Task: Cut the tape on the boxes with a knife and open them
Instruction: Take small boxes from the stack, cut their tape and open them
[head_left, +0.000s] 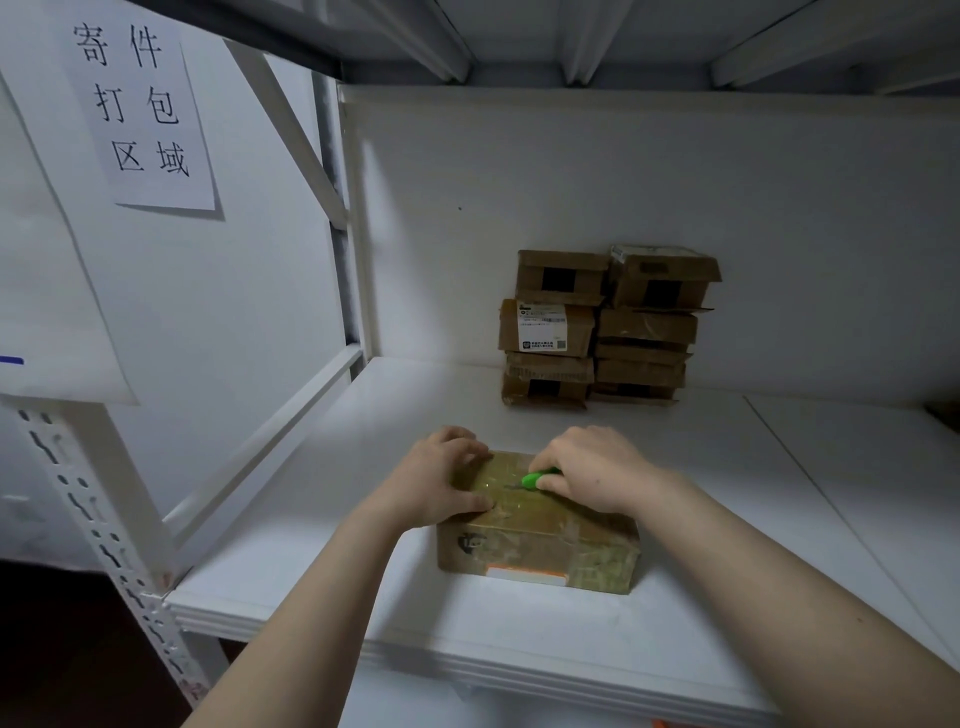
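A taped brown cardboard box (550, 551) lies flat on the white shelf (322, 571) in front of me. My left hand (436, 480) grips the box's left end, fingers curled over the far edge and thumb on top. My right hand (597, 470) grips a small green-handled knife (535, 478), whose blade lies on the tape along the top of the box. Most of the handle is hidden inside the fist.
Two stacks of several brown taped boxes (602, 327) stand against the back wall of the shelf. A white metal rack post (109, 545) rises at the left. A paper sign (137, 104) with printed characters hangs on the left wall. Shelf beams run overhead.
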